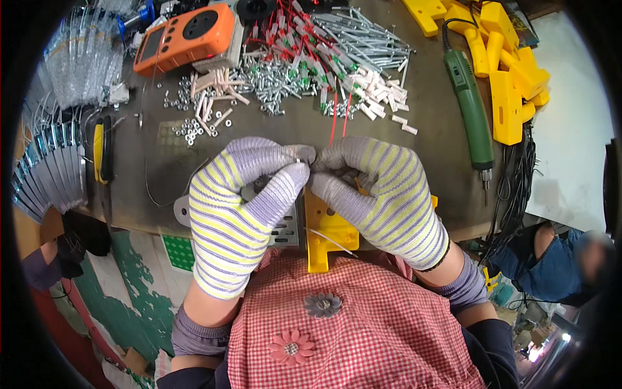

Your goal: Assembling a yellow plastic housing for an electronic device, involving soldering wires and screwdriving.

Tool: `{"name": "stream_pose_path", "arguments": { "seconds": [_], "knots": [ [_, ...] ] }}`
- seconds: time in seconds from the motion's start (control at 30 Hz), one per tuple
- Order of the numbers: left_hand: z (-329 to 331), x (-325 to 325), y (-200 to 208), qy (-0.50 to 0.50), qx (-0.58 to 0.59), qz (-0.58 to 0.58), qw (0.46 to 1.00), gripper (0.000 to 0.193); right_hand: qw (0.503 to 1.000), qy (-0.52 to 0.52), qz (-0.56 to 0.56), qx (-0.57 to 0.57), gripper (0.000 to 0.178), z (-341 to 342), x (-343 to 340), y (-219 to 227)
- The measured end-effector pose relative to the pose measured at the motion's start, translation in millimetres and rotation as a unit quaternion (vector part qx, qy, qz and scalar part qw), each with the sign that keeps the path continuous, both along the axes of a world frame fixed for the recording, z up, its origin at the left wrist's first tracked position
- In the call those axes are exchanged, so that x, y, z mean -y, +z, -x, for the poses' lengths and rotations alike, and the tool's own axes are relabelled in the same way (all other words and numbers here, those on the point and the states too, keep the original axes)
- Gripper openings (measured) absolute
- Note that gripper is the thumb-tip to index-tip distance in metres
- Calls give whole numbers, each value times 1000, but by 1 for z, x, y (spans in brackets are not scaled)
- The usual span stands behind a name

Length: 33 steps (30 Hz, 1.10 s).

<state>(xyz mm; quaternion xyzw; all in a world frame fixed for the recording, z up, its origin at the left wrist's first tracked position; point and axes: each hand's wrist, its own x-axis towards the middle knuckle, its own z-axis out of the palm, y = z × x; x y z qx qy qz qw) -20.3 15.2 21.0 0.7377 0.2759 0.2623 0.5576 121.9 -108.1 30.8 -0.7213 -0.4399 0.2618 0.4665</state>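
Note:
Both my hands wear striped yellow-and-grey knit gloves and meet at the near edge of the workbench [414, 149]. My left hand [243, 201] pinches a small part against a grey metal bracket [288, 227]. Gripping the top of a yellow plastic housing [327, 236], my right hand [382, 194] meets the left one fingertip to fingertip. Two red wires [338, 120] run from between my fingers up to the pile behind. What is pinched between the fingertips is hidden.
A heap of screws and red-wired parts [304, 68] lies behind my hands, with nuts [191, 129] and white sleeves [379, 97]. An orange meter [184, 35], a green electric screwdriver [470, 107] and stacked yellow housings [505, 65] sit further back. Another person [557, 259] is at lower right.

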Motion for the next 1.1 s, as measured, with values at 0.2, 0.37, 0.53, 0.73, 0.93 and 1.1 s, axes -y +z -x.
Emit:
{"name": "stream_pose_path", "arguments": {
  "seconds": [0.2, 0.37, 0.53, 0.73, 0.93, 1.1],
  "knots": [
    [-4, -1, -6, -11, 34, 18, 999, 13, 998, 25, 60, -2, 18, -3, -1, 7],
    [-6, -2, -3, -22, 18, 0, 1000, 12, 998, 18, 59, 15, 19, -2, 1, 6],
    [-4, -4, -1, -50, 38, -4, 998, 12, 988, 57, -18, 142, 20, -16, 10, 11],
    [-5, -16, 15, -157, -30, -5, 987, 13, 806, 284, -105, 509, 26, -49, -7, 34],
    [-13, -1, 1, -82, 51, -300, 949, 17, 867, 235, -75, 433, 9, -47, -1, 28],
    [-6, 5, -2, -64, 64, -416, 905, 23, 937, 254, 212, -115, 15, -45, 4, 53]
  ]
}}
